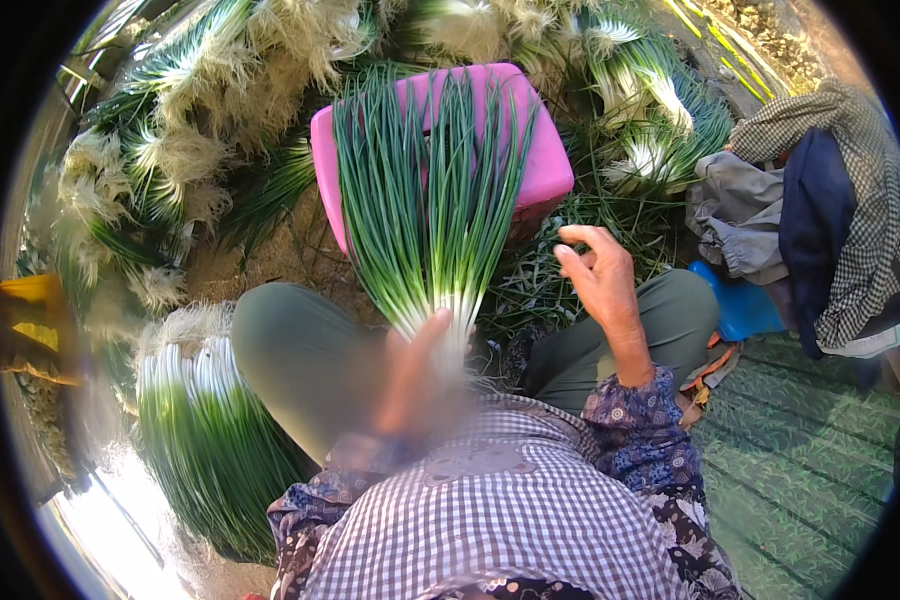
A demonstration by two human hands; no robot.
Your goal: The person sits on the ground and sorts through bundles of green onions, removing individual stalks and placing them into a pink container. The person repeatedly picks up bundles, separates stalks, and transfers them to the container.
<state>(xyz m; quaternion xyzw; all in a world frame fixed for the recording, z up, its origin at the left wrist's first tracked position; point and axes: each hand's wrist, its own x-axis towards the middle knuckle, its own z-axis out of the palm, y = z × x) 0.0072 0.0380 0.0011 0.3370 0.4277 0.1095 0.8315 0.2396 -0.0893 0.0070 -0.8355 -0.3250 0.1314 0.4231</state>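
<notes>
My left hand (411, 367) is wrapped around a bunch of spring onions (450, 247) near its white ends. The green leaves fan out away from me over a pink plastic stool or tub (544, 154) turned with its broad face up. Blur covers part of this hand and the root ends. To the right of the bunch, above my right knee, my right hand (600, 274) is raised with curled fingers; thumb and forefinger are slightly apart and nothing shows between them. Trimmed leaves and peelings (544, 289) lie below it on the ground.
A large stack of spring onions (210, 427) lies by my left knee, roots away from me. Rooty heaps (217, 90) fill the far left, with more bunches (645, 105) far right. Cloths (817, 202) hang over something beside a blue plastic object (735, 304). Green patterned matting (795, 442) covers the right.
</notes>
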